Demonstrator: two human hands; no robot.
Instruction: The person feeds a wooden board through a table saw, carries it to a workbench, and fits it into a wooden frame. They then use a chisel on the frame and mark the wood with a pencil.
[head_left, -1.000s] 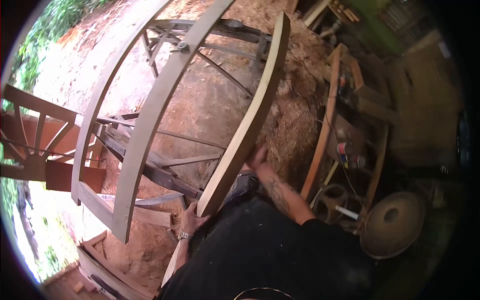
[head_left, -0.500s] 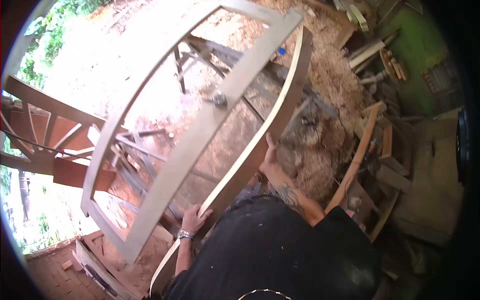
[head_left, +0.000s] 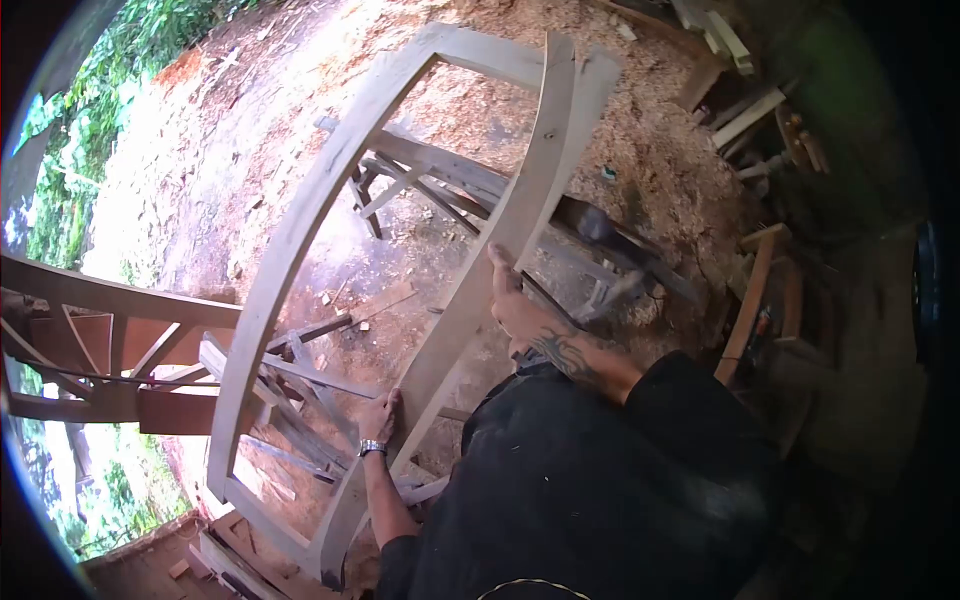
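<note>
A long curved wooden board [head_left: 455, 317] lies flat over the near straight rail of a large arched wooden frame [head_left: 262, 300]. My left hand [head_left: 379, 418], with a metal watch at the wrist, grips the board's lower part at its left edge. Farther up, my right hand [head_left: 515, 300] holds the board's right edge, its thumb on the top face. The fingers under the board are hidden. The board's upper end reaches the frame's top right corner, and its lower end rests near the bottom corner.
Wooden trestles [head_left: 430, 160] stand beneath the frame on shaving-covered ground [head_left: 650, 130]. Another arched frame with spokes [head_left: 120, 300] is at the left. Wood offcuts [head_left: 750, 118] lie at the upper right, and a curved wooden piece [head_left: 752, 300] stands at the right.
The curved board has moved left from beside the frame onto its near rail and turned from its edge to its flat face. Both hands moved with it. The round dark object on the rail no longer shows.
</note>
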